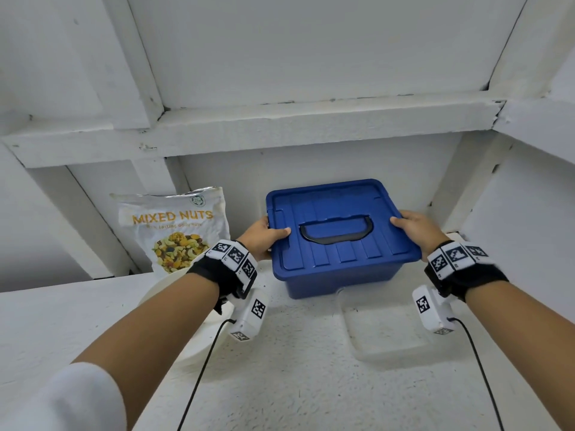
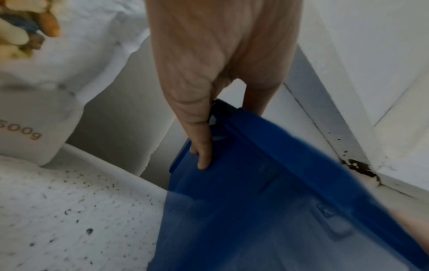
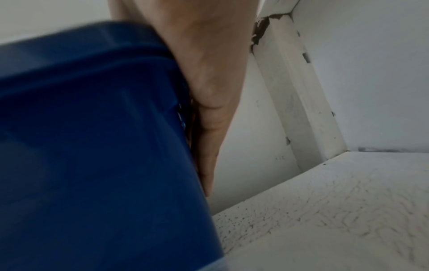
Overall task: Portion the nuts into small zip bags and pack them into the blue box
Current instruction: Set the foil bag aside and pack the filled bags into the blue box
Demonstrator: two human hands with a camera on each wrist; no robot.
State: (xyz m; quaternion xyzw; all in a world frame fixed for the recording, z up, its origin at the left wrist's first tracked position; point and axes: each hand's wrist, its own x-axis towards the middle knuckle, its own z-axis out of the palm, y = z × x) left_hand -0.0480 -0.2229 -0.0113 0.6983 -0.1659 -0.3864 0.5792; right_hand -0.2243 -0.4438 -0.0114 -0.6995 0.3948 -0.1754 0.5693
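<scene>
- The blue box (image 1: 339, 241) sits at the back of a white speckled counter (image 1: 295, 368), close to the white wall, with its blue lid (image 1: 336, 225) on and a black handle (image 1: 336, 231) lying flat in the lid's recess.
- The person's left hand (image 1: 264, 237) grasps the box's left edge, thumb on top of the lid and fingers (image 2: 204, 152) curled under the rim.
- Their right hand (image 1: 417, 228) grasps the right edge the same way, thumb over the lid, fingers (image 3: 209, 146) down along the side under the rim.
- From the wrist views the box looks tilted; whether its base is clear of the counter I cannot tell.
- A bag of mixed nuts (image 1: 177, 228) stands upright just left of the box, leaning towards the wall, marked 500g near its bottom.
- A white bowl (image 1: 186, 331) sits in front of the nut bag, partly hidden by the left forearm.
- Clear zip bags (image 1: 382, 328) lie flat on the counter just in front of the box.
</scene>
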